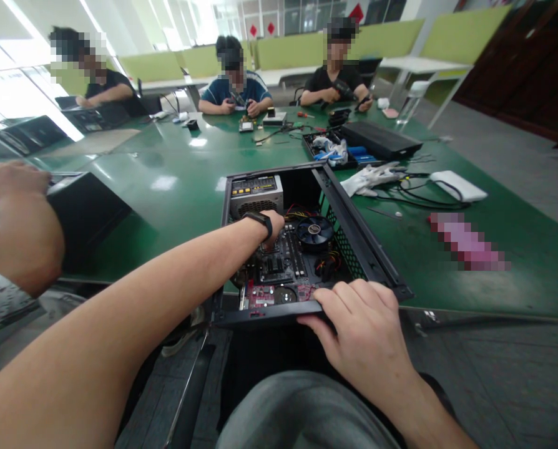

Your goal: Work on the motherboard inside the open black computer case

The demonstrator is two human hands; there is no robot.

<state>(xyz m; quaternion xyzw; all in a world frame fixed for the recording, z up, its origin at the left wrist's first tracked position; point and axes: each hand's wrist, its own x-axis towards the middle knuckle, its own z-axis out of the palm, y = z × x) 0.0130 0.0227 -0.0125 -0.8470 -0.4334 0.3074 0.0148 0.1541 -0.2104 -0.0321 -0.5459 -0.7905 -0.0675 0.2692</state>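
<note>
An open black computer case lies at the near edge of a green table. Inside it are a motherboard, a round black cooler fan and a grey power supply. My left hand, with a black band on the wrist, reaches down into the case onto the motherboard beside the fan; its fingers are hidden. My right hand grips the case's near rim, fingers curled over the edge.
A neighbour's arm and hands rest at the left by a black case panel. White gloves, cables, a white box and another open case lie to the right. Three people sit at the far side.
</note>
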